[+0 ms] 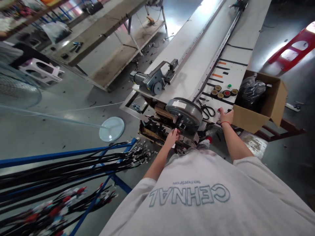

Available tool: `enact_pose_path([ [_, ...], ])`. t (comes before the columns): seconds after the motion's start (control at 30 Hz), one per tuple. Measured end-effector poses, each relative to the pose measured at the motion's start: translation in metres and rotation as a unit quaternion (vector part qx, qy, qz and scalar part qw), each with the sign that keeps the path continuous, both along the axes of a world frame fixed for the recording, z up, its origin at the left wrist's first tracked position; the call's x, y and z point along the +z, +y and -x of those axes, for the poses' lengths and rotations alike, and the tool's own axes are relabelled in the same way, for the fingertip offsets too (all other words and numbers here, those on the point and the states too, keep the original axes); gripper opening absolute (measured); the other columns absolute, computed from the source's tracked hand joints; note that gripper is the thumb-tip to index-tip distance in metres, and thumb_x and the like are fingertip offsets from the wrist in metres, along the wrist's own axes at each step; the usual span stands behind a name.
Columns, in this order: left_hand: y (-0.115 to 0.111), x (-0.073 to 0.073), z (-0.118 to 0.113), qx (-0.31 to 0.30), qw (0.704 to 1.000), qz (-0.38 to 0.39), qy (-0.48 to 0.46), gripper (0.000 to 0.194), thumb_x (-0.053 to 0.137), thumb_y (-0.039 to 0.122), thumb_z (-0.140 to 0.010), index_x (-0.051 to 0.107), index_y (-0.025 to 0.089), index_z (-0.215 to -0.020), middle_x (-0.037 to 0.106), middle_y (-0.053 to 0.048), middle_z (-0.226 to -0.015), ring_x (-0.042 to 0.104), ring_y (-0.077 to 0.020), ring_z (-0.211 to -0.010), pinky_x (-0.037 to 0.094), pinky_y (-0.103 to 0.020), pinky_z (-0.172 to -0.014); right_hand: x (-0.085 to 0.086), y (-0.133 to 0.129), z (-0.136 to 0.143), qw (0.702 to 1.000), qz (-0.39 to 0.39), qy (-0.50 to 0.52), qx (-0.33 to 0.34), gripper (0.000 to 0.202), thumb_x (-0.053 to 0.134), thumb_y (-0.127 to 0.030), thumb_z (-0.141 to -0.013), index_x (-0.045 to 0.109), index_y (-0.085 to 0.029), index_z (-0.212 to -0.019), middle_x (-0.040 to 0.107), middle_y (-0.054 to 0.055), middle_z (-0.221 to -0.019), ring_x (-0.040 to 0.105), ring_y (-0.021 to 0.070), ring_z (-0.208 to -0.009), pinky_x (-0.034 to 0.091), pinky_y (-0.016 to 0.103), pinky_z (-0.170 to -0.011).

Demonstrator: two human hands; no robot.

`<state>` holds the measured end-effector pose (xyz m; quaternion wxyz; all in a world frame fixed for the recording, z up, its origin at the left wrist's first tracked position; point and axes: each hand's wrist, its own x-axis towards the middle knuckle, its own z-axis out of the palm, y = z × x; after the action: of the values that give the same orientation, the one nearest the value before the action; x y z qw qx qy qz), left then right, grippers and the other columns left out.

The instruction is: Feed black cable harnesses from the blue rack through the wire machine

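Beside the large dark reel [184, 111] at the near end of the white workbench, my left hand [173, 137] is closed at the metal parts below the reel; what its fingers hold is too small to make out. My right hand [225, 116] rests at the bench's near right edge, next to a small red object [219, 110], its fingers partly bent and their grip unclear. Black-handled scissors [208, 112] lie between the reel and my right hand. Several tape rolls [217, 88] sit beyond my right hand. A grey motor unit [150, 80] stands on the bench, left of the reel.
An open cardboard box [253, 119] with black plastic stands right of my right hand. Black cables [73, 170] hang over a blue frame [73, 152] at the left. A white round base [111, 128] is on the floor. A red stool [295, 52] stands at the far right.
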<state>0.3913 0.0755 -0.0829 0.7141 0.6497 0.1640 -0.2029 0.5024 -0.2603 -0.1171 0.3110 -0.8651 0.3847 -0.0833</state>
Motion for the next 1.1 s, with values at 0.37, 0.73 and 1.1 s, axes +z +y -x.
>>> enact_pose_path([
  [0.37,-0.001,0.001,0.002,-0.007,1.000,-0.005,-0.003,0.054,0.046,0.072,-0.083,0.049,0.018,-0.077,0.032,0.010,-0.046,0.031,-0.0057,-0.040,0.023,-0.020,-0.042,0.001,0.000,-0.001,1.000,0.000,0.019,-0.019,0.080,0.059,-0.060,-0.081,0.040,-0.007,-0.136,0.049,0.027,-0.134,0.050,0.0386,-0.121,0.039,0.052,-0.099],
  [0.73,0.001,-0.004,0.002,-0.019,1.000,0.009,-0.014,0.058,0.047,0.076,-0.078,0.049,0.018,-0.077,0.030,0.011,-0.046,0.026,-0.0050,-0.040,0.021,-0.021,-0.043,0.003,0.002,0.000,1.000,0.005,0.013,-0.021,0.081,0.057,-0.061,-0.081,0.039,-0.006,-0.138,0.049,0.027,-0.134,0.050,0.0378,-0.122,0.037,0.050,-0.101],
  [1.1,0.004,-0.012,0.002,-0.024,0.999,0.016,-0.024,0.058,0.049,0.076,-0.078,0.050,0.018,-0.078,0.032,0.010,-0.046,0.032,-0.0063,-0.041,0.024,-0.022,-0.043,0.005,0.002,0.000,1.000,0.000,0.018,-0.020,0.079,0.058,-0.058,-0.081,0.040,-0.005,-0.138,0.048,0.027,-0.135,0.050,0.0379,-0.121,0.038,0.049,-0.101],
])
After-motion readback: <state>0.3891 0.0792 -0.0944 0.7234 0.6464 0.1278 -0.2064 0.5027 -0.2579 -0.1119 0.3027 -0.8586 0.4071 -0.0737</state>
